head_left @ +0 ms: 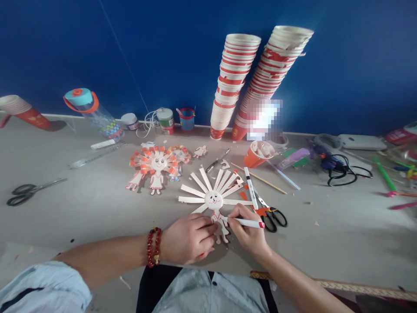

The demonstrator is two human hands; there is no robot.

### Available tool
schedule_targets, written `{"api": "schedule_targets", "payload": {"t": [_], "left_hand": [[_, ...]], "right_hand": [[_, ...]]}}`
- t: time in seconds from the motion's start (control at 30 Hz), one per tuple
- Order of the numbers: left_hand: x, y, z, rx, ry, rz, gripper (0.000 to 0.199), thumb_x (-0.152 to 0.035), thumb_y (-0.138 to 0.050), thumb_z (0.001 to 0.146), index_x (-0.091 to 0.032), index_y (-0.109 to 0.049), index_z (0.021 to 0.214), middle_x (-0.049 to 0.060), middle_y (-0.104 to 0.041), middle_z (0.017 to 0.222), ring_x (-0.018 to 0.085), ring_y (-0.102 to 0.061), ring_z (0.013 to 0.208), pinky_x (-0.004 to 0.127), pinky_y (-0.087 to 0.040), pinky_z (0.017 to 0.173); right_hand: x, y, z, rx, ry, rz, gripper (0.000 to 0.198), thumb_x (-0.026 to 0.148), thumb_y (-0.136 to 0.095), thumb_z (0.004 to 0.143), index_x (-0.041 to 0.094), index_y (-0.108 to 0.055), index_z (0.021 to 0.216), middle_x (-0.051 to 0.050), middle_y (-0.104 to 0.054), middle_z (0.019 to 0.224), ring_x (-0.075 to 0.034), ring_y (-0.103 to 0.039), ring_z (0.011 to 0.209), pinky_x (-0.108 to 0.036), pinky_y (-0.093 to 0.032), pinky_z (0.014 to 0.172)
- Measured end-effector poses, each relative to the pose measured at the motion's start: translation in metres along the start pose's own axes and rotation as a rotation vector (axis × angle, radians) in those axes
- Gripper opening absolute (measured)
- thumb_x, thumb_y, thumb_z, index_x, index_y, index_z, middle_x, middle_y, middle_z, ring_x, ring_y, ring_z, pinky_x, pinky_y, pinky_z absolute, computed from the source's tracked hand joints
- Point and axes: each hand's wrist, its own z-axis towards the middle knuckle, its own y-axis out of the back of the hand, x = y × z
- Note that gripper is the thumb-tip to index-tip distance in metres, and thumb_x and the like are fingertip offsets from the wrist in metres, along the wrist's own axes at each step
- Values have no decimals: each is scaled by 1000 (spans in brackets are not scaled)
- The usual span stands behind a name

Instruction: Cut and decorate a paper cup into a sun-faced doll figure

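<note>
A white paper-cup doll (213, 200) lies on the table in front of me, its cut strips fanned out around a drawn face. My left hand (187, 239) rests at its left side, fingers curled and holding the doll's body down. My right hand (251, 237) is closed around a white marker with a red end (250, 223). Its tip meets the doll's body near the red-outlined neckline. Just beyond that hand lie a black-capped marker (251, 189) and black-handled scissors (274, 218) with orange paper scraps.
Finished-looking paper dolls with orange curls (158, 163) lie at the back left. Tall stacks of paper cups (235, 78) lean near the blue wall. A second pair of scissors (28, 191), a water bottle (94, 113), an orange cup (257, 155) and a wooden stick (263, 180) surround the work.
</note>
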Motion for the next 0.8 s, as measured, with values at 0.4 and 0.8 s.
{"api": "schedule_targets", "payload": {"t": [0.4,0.8], "left_hand": [[0,0,-1,7,2,8,16,-24,-53,89,-14,-64,95,9,-65,118,21,-56,101,35,-46,89],[0,-1,-1,18,6,5,17,-24,-52,91,-14,-64,95,10,-65,119,21,-56,101,36,-46,89]], "right_hand": [[2,1,1,-7,15,-3,19,11,-51,78,22,-44,63,7,-44,51,-10,-38,45,-22,-30,44],[-1,0,0,-35,-2,-20,18,11,-51,77,22,-45,64,7,-44,51,-10,-38,45,-22,-31,44]]}}
